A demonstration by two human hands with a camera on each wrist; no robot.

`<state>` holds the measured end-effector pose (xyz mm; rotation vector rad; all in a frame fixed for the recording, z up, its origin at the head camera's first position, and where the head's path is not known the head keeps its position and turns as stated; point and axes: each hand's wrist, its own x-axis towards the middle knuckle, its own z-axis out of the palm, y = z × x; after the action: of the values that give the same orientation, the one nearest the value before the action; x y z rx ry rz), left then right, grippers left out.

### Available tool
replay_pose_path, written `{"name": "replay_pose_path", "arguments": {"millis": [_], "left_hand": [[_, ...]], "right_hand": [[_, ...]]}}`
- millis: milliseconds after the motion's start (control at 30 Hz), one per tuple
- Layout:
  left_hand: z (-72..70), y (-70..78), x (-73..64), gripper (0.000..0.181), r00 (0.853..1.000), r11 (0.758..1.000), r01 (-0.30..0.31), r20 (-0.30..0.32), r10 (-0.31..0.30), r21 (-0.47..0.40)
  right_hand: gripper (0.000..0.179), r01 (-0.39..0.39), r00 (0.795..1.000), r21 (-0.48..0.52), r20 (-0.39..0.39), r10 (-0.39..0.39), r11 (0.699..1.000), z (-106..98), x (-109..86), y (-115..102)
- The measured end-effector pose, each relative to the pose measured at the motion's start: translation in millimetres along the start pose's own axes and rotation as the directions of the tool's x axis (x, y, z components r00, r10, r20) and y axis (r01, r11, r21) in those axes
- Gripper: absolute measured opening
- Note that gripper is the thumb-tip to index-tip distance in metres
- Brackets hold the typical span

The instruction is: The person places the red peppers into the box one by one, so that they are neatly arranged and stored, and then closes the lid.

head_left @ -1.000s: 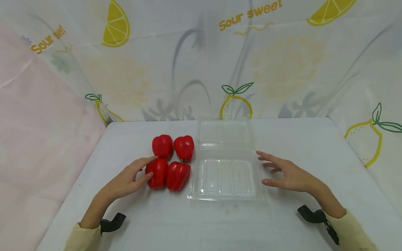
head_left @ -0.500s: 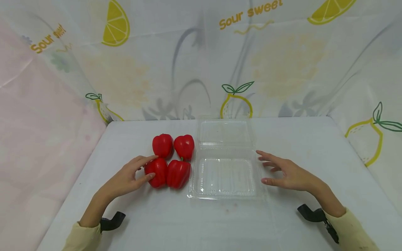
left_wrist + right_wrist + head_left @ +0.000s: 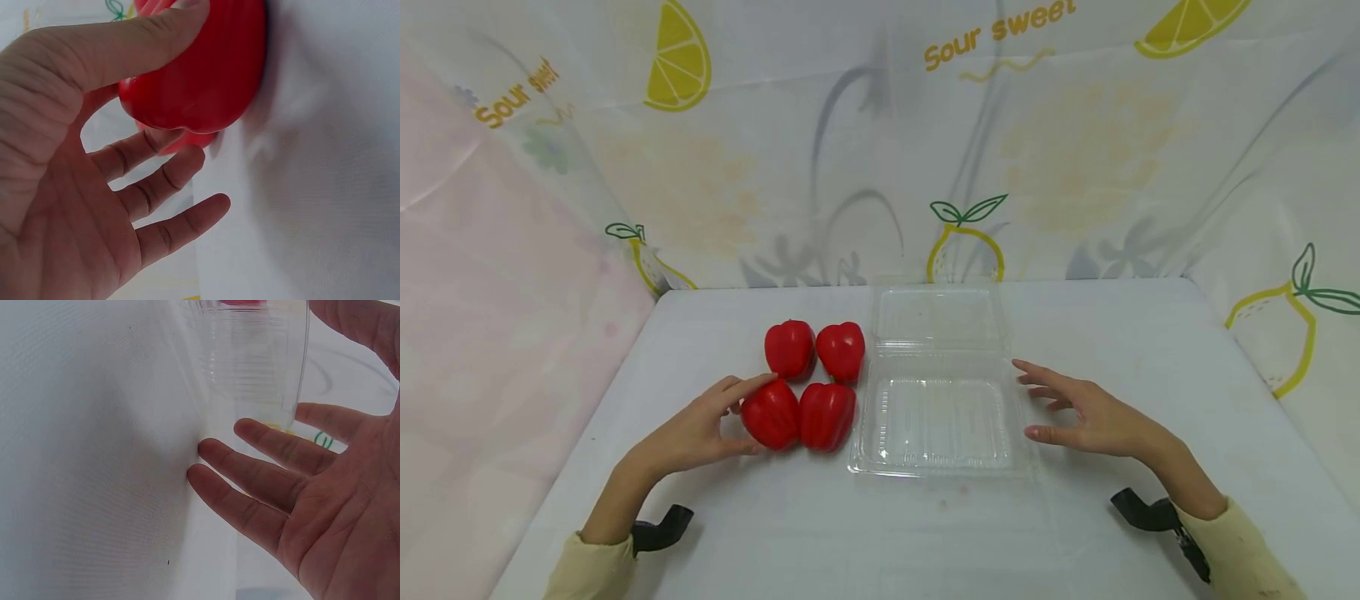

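Near-left in a cluster of red bell peppers, one red bell pepper (image 3: 770, 417) sits between the thumb and index finger of my left hand (image 3: 700, 429). In the left wrist view the thumb lies over this pepper, the index finger goes behind it, and the other fingers spread away from it. My right hand (image 3: 1086, 417) holds nothing; its fingers are spread beside the right rim of a clear plastic clamshell container (image 3: 943, 425). That container lies open on the table with its lid (image 3: 936, 318) folded back. No pepper is inside it.
Another red bell pepper (image 3: 827, 417) stands right against the gripped one, between it and the container. Two more, a back-left pepper (image 3: 790, 350) and a back-right pepper (image 3: 841, 352), stand behind. A printed lemon cloth (image 3: 880, 150) rises at the table's back edge.
The near-left pepper has turned and shifted slightly left. My left thumb has moved from its front face down to its near side. The right hand and container stay put.
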<state>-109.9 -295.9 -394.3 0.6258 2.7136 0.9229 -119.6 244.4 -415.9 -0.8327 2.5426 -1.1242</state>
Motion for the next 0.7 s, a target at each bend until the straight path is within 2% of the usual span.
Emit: {"name": "replay_pose_path", "arguments": {"millis": [333,533,700], "left_hand": [[-1.8,-0.2,0.2,0.087,0.999,0.998,-0.041,-0.030,0.042,0.056],[-0.8,-1.8,-1.4,0.086,0.998,0.994,-0.035,-0.052,0.040,0.104],[-1.6,-1.3,-3.3,0.087,0.996,0.992,-0.056,-0.066,0.064,0.112]], "right_hand": [[0.084,0.006,1.000,-0.002,-0.004,-0.006,1.000,0.1,0.1,0.8],[0.084,0.008,1.000,-0.004,-0.003,-0.008,1.000,-0.1,-0.1,0.3],[0.084,0.007,1.000,-0.006,-0.004,-0.007,1.000,0.1,-0.1,0.3]]}}
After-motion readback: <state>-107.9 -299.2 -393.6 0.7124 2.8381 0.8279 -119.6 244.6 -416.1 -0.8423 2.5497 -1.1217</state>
